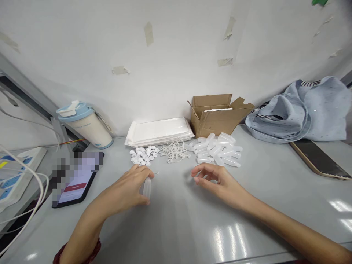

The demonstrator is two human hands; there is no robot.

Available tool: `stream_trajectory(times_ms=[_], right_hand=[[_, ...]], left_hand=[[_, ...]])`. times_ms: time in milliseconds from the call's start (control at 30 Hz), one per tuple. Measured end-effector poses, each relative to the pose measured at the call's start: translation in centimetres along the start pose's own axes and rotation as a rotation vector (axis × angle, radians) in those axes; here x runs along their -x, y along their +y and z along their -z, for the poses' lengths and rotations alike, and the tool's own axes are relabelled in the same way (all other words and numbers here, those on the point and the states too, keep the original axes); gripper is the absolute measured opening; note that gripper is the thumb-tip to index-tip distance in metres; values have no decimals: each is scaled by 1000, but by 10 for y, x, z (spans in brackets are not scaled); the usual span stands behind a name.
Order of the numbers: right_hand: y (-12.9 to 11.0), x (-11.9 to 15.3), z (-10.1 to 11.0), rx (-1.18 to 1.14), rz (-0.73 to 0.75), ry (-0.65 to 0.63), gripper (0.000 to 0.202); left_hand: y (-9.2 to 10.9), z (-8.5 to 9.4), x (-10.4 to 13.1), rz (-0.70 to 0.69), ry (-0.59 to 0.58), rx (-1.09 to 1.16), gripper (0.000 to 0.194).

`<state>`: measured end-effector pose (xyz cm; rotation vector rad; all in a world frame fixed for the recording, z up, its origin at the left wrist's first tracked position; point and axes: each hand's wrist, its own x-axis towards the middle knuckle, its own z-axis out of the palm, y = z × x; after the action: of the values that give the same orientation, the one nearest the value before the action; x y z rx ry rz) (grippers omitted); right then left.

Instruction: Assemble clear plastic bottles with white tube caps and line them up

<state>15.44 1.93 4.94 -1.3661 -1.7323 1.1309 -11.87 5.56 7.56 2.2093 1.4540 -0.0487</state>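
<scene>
A small translucent plastic tube (pixel 147 189) stands between the thumb and fingers of my left hand (pixel 129 189), which is closed around it above the grey tabletop. My right hand (pixel 217 181) hovers to the right with fingers loosely curved and apart, holding nothing visible. Just beyond it lies a heap of similar translucent tubes (pixel 220 149). Small white caps (pixel 143 156) are piled beyond my left hand. Between caps and tubes sits a tangle of thin white loops of string (pixel 175 151). A short white strand (pixel 156 172) lies near my left fingertips.
At the back are a stack of white flat packs (pixel 161 130) and an open cardboard box (pixel 217 123). On the left stand a cream-and-blue tumbler (pixel 88 126), a lit phone (pixel 77 185) and a power strip (pixel 19 179) with cables. A blue cloth bag (pixel 308 113) and another phone (pixel 319 157) lie right.
</scene>
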Motion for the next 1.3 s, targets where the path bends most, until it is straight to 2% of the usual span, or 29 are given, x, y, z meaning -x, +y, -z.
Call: stream_trajectory(times_ms=[200, 333, 533, 800, 967, 1067, 1133, 1233, 1300], right_hand=[[0, -2, 2, 14, -8, 21, 14], [0, -2, 2, 18, -13, 20, 14], [4, -4, 3, 32, -18, 21, 16], [6, -8, 7, 47, -12, 55, 15], [6, -7, 7, 72, 25, 64, 14], [10, -8, 8, 167, 109, 97, 15], [15, -10, 10, 300, 204, 136, 16], [24, -14, 14, 544, 327, 182, 22], [30, -16, 16, 653, 355, 178, 24]], left_hand=[[-4, -2, 0, -8, -39, -17, 39], [-7, -7, 1, -67, 8, 20, 43], [4, -4, -1, -44, 13, 44, 43], [-2, 0, -4, -48, 99, 70, 36], [9, 4, -10, -27, 282, 109, 23], [18, -8, -17, -84, 451, 72, 21], [24, -20, -22, -184, 535, -59, 20], [32, -39, -26, -296, 569, -263, 24], [36, -49, -28, -307, 544, -364, 29]])
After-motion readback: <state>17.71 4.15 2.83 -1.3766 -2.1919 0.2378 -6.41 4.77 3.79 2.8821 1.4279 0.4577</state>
